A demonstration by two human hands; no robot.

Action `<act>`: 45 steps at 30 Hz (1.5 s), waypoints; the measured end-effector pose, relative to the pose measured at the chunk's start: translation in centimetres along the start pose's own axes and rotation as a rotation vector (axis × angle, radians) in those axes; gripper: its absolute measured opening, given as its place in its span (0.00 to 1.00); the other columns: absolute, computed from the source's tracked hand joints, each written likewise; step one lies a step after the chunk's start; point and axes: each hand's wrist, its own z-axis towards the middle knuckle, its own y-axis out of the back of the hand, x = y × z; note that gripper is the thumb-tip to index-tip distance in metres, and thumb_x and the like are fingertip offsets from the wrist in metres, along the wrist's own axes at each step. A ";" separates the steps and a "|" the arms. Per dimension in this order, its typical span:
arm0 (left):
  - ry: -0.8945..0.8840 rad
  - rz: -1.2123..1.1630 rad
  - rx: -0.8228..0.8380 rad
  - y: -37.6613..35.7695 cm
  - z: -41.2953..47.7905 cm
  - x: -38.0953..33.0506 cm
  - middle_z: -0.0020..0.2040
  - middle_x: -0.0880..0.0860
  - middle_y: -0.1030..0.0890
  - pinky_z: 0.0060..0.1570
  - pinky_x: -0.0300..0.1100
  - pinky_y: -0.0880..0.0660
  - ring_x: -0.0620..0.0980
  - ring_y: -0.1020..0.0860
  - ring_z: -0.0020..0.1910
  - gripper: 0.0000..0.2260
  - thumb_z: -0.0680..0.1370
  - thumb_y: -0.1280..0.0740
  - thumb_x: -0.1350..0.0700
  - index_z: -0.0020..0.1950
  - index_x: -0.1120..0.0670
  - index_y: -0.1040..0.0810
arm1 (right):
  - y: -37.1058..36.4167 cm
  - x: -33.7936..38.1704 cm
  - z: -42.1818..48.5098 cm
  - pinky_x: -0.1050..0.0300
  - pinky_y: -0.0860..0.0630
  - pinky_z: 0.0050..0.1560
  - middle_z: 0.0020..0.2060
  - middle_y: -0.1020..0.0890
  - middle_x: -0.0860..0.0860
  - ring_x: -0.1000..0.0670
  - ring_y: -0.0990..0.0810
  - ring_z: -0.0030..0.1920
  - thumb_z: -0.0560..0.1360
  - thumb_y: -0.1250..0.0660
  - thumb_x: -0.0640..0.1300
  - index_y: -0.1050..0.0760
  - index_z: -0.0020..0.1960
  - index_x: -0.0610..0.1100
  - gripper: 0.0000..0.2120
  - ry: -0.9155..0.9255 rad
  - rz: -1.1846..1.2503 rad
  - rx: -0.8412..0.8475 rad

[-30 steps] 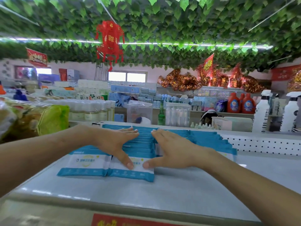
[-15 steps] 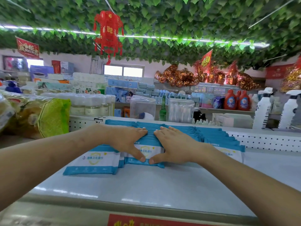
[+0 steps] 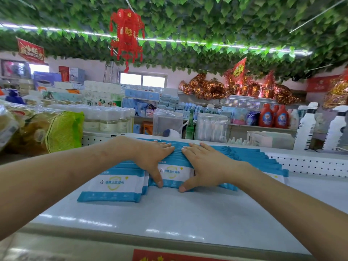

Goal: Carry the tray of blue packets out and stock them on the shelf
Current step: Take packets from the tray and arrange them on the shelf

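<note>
Blue-and-white packets lie in three overlapping rows on the white shelf top (image 3: 169,213). My left hand (image 3: 152,159) and my right hand (image 3: 205,164) lie side by side on the middle row (image 3: 175,174), fingers flat along its top, thumbs pressed against the front packet's lower edge. The left row (image 3: 114,185) ends nearer to me than the middle one. Past my right wrist, the right row (image 3: 259,161) runs back toward the perforated white rail (image 3: 310,164). No tray is in view.
Yellow-green bagged goods (image 3: 62,130) sit at the shelf's left end. Clear bottles (image 3: 107,119), plastic tubs (image 3: 167,122) and white spray bottles (image 3: 305,129) stand behind the rail. A red price label (image 3: 169,256) is on the shelf's front edge. Leafy garlands cover the ceiling.
Both hands have slid closer together and pushed the middle row away from me, so its front packet now sits behind the left row's front.
</note>
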 end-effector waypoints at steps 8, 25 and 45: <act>0.027 0.022 -0.042 -0.3 0.8 0.0 0.83 0.53 0.41 0.79 0.54 0.40 0.55 0.37 0.79 0.54 0.70 0.24 0.34 0.84 0.54 0.51 | -0.5 -0.5 0.9 0.46 0.53 0.82 0.75 0.32 0.48 0.46 0.40 0.78 0.70 0.33 0.75 0.39 0.77 0.44 0.48 -0.010 -0.028 -0.057; 0.189 -0.271 0.079 0.2 -11.8 7.0 0.84 0.45 0.49 0.81 0.50 0.45 0.49 0.45 0.82 0.57 0.68 0.27 0.29 0.85 0.46 0.57 | 5.4 6.5 0.9 0.44 0.41 0.79 0.80 0.38 0.48 0.44 0.38 0.78 0.68 0.36 0.79 0.44 0.81 0.47 0.53 0.041 0.200 -0.010; 0.146 -0.107 -0.094 -4.1 -8.0 9.0 0.82 0.52 0.39 0.78 0.47 0.40 0.52 0.37 0.78 0.51 0.72 0.27 0.32 0.83 0.54 0.49 | 1.7 10.2 8.3 0.40 0.52 0.81 0.77 0.33 0.46 0.45 0.42 0.80 0.68 0.36 0.78 0.38 0.77 0.44 0.51 -0.008 -0.001 -0.064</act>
